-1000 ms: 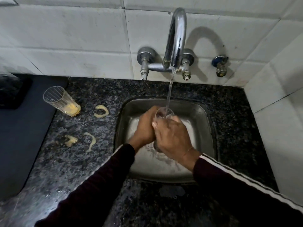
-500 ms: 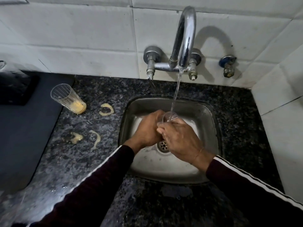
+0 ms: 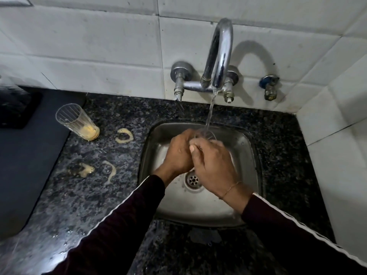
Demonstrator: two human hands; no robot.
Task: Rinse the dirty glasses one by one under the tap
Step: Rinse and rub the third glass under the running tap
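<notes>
A glass (image 3: pixel 205 134) stands roughly upright over a steel sink (image 3: pixel 246 147), long axis near vertical and open rim facing up into the stream falling from a chrome tap (image 3: pixel 219 54). The left hand (image 3: pixel 178 153) and right hand (image 3: pixel 213 167) both curl around its sides, hiding most of the body; whether it holds water is hard to tell. To the left, on the speckled granite counter (image 3: pixel 119 195), a second glass (image 3: pixel 76 121) stands mouth up, appearing to lean left, with yellow residue pooled in its base. Yellow rings and smears (image 3: pixel 123 135) mark the counter beside it. The sink's drain (image 3: pixel 193 180) shows just below the hands.
</notes>
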